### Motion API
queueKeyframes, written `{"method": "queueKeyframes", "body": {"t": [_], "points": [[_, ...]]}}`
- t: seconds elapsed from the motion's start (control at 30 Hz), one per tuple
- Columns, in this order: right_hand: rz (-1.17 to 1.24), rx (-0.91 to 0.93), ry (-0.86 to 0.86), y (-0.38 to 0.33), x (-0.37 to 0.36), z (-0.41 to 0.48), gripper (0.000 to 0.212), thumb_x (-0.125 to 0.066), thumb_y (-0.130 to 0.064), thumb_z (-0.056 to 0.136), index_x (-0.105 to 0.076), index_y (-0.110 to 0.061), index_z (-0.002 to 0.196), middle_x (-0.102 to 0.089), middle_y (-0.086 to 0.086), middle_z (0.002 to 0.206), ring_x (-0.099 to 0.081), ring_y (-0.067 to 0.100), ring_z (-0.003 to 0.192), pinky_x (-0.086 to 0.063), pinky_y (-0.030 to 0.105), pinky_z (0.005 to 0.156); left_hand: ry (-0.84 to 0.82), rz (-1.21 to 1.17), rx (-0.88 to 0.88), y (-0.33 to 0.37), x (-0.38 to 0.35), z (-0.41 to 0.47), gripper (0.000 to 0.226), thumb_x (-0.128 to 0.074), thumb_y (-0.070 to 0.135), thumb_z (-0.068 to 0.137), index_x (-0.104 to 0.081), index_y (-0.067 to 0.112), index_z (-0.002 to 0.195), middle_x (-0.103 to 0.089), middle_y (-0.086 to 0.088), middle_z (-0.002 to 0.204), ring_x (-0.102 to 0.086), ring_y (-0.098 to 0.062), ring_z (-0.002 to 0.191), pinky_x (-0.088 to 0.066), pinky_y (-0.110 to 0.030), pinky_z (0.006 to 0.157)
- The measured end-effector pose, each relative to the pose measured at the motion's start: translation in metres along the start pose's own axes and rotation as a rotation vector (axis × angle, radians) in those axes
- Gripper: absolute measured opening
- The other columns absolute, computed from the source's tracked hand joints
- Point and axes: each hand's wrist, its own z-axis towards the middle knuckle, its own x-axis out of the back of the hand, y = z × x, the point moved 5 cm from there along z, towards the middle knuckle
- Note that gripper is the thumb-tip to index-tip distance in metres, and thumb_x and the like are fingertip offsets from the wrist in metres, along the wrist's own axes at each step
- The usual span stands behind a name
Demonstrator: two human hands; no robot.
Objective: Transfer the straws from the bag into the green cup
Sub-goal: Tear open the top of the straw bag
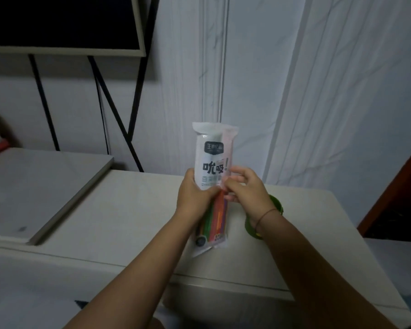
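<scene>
I have the bag (211, 176) of straws (220, 210) upright above the pale table (128, 222), my left hand (195, 193) wrapped around its middle from the left and my right hand (244, 188) closed on its right edge, fingers pinching the film about where the printed white top meets the clear lower part. Both hands are clamped on the bag; neither is free. It feels like it should be very light, thin crinkly plastic that gives under the fingers, with the bundle of coloured straws inside lending it the only stiffness. The film looks slick, so I judge a pinch at a seam or edge will hold better than a flat grip on the face. The straws themselves are likely to be light and easily bent, so I would squeeze gently and draw them out together lengthwise, not one by one. The green cup (277, 205) stands on the table just behind my right wrist, mostly hidden, close enough to reach. No straws are out yet.
</scene>
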Motion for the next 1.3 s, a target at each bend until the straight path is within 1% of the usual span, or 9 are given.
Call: {"method": "queueKeyframes", "body": {"t": [0.13,0.3,0.43,0.6,0.67,0.8,1.03,1.13,1.3], "points": [[-0.01,0.06,-0.01,-0.024,-0.009,-0.005,0.034,-0.06,-0.031,0.087,-0.054,-0.019,0.119,-0.061,0.002,0.107,-0.064,0.014,0.093,-0.057,0.029,0.075,-0.121,-0.063,-0.132,0.039,0.01,-0.017,0.053,-0.075,0.033,0.078,-0.047,0.033,0.123,-0.061,0.016,0.114,-0.059,0.0,0.104,-0.052,-0.012,0.074],[0.075,0.114,-0.006,-0.053,-0.008,-0.014,0.031,-0.052,-0.04,0.09,-0.058,-0.015,0.108,-0.062,0.004,0.089,-0.061,0.013,0.08,-0.055,0.025,0.068,-0.297,-0.164,-0.123,0.075,0.013,-0.033,0.065,-0.049,0.064,0.082,-0.046,0.031,0.138,-0.056,0.008,0.134,-0.051,-0.009,0.125,-0.042,-0.031,0.103],[0.093,0.094,-0.039,-0.073,-0.006,-0.015,0.039,-0.052,-0.045,0.09,-0.058,-0.008,0.102,-0.059,0.006,0.085,-0.06,0.013,0.074,-0.054,0.026,0.066,-0.257,-0.223,-0.065,0.09,0.022,-0.036,0.059,-0.028,0.06,0.093,-0.064,0.021,0.119,-0.067,0.004,0.119,-0.06,-0.009,0.114,-0.045,-0.034,0.1],[0.077,-0.028,-0.151,-0.085,-0.012,-0.013,0.03,-0.065,-0.041,0.082,-0.062,-0.012,0.09,-0.056,0.005,0.076,-0.055,0.01,0.063,-0.054,0.025,0.064,-0.227,-0.136,-0.043,0.1,0.025,-0.03,0.024,-0.055,0.035,0.093,-0.069,0.016,0.098,-0.071,0.011,0.09,-0.066,0.005,0.083,-0.05,-0.022,0.078],[0.074,-0.066,-0.159,-0.083,-0.013,-0.012,0.022,-0.067,-0.034,0.082,-0.061,-0.013,0.088,-0.055,0.002,0.07,-0.052,0.01,0.063,-0.053,0.023,0.063,-0.234,-0.124,-0.042,0.101,0.025,-0.027,0.019,-0.061,0.032,0.089,-0.069,0.015,0.095,-0.07,0.008,0.089,-0.066,0.004,0.08,-0.049,-0.019,0.073],[0.154,-0.113,-0.185,-0.078,-0.014,-0.013,0.016,-0.066,-0.025,0.085,-0.061,-0.011,0.079,-0.051,0.001,0.064,-0.05,0.009,0.061,-0.053,0.024,0.067,-0.257,-0.107,-0.001,0.1,0.028,-0.022,0.021,-0.067,0.029,0.086,-0.069,0.012,0.098,-0.071,-0.001,0.098,-0.067,-0.008,0.091,-0.053,-0.024,0.077],[0.18,-0.115,-0.224,-0.077,-0.016,-0.014,0.017,-0.061,-0.019,0.089,-0.059,-0.008,0.076,-0.05,0.003,0.066,-0.051,0.019,0.077,-0.052,0.023,0.072,-0.256,-0.069,0.028,0.1,0.031,-0.017,0.01,-0.065,0.023,0.085,-0.07,0.015,0.089,-0.068,0.012,0.069,-0.065,-0.001,0.075,-0.051,-0.02,0.066],[0.162,-0.108,-0.226,-0.077,-0.017,-0.015,0.015,-0.059,-0.016,0.089,-0.06,-0.008,0.077,-0.05,0.001,0.063,-0.05,0.011,0.065,-0.052,0.018,0.063,-0.233,-0.011,0.004,0.103,0.031,-0.016,0.013,-0.062,0.016,0.084,-0.069,0.008,0.093,-0.067,0.004,0.076,-0.064,-0.006,0.075,-0.052,-0.018,0.064],[0.1,-0.073,-0.225,-0.082,-0.016,-0.017,0.019,-0.054,-0.011,0.091,-0.056,-0.008,0.072,-0.045,0.001,0.049,-0.042,0.008,0.047,-0.046,0.017,0.049,-0.207,0.16,-0.125,0.113,0.027,-0.018,0.012,-0.062,0.017,0.084,-0.061,0.01,0.074,-0.063,-0.001,0.073,-0.06,-0.011,0.068,-0.054,-0.025,0.069]]}}
